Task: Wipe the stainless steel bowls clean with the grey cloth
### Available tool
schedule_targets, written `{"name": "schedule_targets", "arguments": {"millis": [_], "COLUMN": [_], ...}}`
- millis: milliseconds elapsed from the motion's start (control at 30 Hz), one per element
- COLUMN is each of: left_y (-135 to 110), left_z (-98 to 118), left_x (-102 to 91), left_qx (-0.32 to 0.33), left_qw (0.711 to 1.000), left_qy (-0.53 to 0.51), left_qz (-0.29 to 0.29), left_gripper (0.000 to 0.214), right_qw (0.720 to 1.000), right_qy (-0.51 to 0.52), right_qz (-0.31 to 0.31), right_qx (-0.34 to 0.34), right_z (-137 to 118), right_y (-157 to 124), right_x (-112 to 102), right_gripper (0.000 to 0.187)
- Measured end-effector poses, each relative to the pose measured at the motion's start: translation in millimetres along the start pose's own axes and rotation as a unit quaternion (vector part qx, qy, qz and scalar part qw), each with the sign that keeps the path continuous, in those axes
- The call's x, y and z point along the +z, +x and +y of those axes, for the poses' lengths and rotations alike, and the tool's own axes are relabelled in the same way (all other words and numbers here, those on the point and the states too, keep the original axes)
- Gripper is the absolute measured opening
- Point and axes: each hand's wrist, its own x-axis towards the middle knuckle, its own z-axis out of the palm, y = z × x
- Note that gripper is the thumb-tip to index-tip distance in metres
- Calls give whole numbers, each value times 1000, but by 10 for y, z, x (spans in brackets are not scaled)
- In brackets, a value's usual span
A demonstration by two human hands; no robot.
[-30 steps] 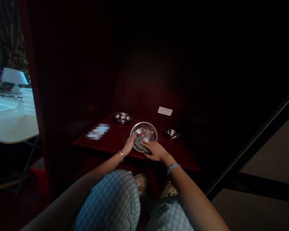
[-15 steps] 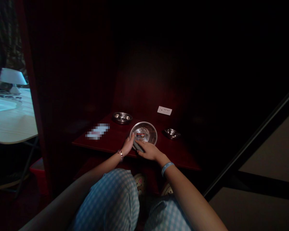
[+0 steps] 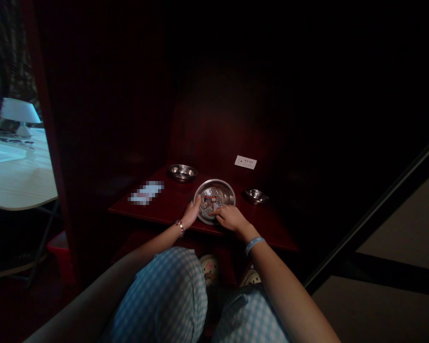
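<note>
A round stainless steel bowl (image 3: 229, 191) is tilted toward me at the front of the dark red desk, a small label on its inner bottom. My left hand (image 3: 190, 214) grips its left rim, thumb over the inside edge. My right hand (image 3: 233, 220) reaches over the near rim and presses a grey cloth (image 3: 208, 211) against the inner wall; the fingers partly hide it. Behind to the left sits a shallow steel dish (image 3: 182, 172). A smaller steel bowl (image 3: 256, 196) stands to the right.
A blurred pale item (image 3: 146, 192) lies on the desk (image 3: 157, 214) at left. A white power socket (image 3: 245, 162) is on the back panel. Beyond the left partition stand a pale table (image 3: 17, 183) with a lamp (image 3: 20, 112) and a red bin (image 3: 62, 252). My knees are below the desk.
My right hand has shifted slightly right, and the grey cloth now lies lower inside the bowl, away from the left rim. My left hand keeps its grip on the bowl.
</note>
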Motion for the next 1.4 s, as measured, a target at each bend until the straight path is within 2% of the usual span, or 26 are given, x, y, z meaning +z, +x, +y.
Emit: {"name": "schedule_targets", "arguments": {"millis": [100,233,567,767,867,1000,1133,1400], "left_y": [-12,4,47,52,38,4,-28,-86], "left_z": [14,-13,-115,-101,-76,-22,35,152], "left_x": [-8,-17,-22,-18,-14,-9,-1,-2], "left_qx": [4,1,8,-8,-7,14,0,-58], "left_qw": [999,999,1000,1000,1000,999,999,996], "left_qy": [27,23,-5,-18,-13,-5,10,39], "left_qz": [-17,-21,-18,-15,-19,-51,-54,-59], "left_gripper": [56,56,53,57,58,59,60,55], "right_qw": [996,992,980,980,979,972,971,979], "right_qy": [-58,-99,-139,-161,-157,-152,-131,-92], "right_qz": [-64,-80,-77,-50,-18,36,24,32], "right_qx": [-23,-21,122,110,127,173,199,176], "right_z": [-19,-47,-91,-150,-154,-120,-93,-212], "right_y": [-5,-26,-47,14,40,60,107,275], "right_x": [-89,-185,-181,-197,-206,-209,-171,-102], "right_gripper": [37,34,39,32,36,36,35,37]}}
